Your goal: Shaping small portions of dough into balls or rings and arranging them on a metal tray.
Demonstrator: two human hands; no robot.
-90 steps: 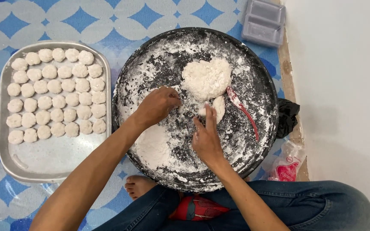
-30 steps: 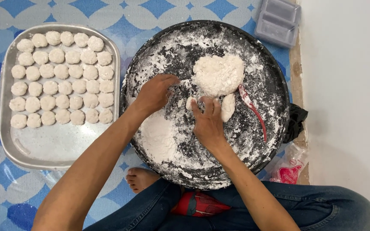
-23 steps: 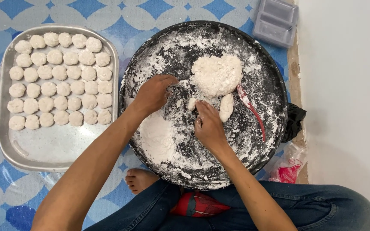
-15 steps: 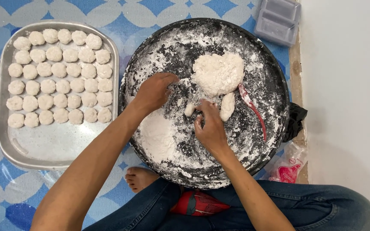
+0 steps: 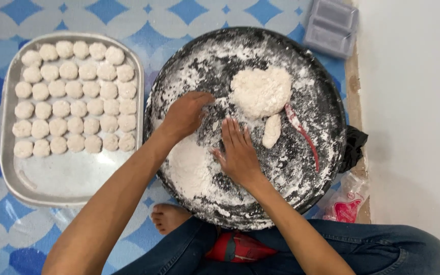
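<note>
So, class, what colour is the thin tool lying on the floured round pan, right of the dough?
Red, dusted with white flour: the thin tool, seen in the head view.

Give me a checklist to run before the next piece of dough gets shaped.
1. Dough mound on the round tray: ok, plenty left.
2. Small dough piece within reach beside the right hand: ok.
3. Flour pile on the round tray: ok.
4. Space on the metal tray below the dough balls: ok.
5. Left hand free: cannot tell, fingers curled.
6. Red scraper clear of both hands: ok.
</note>
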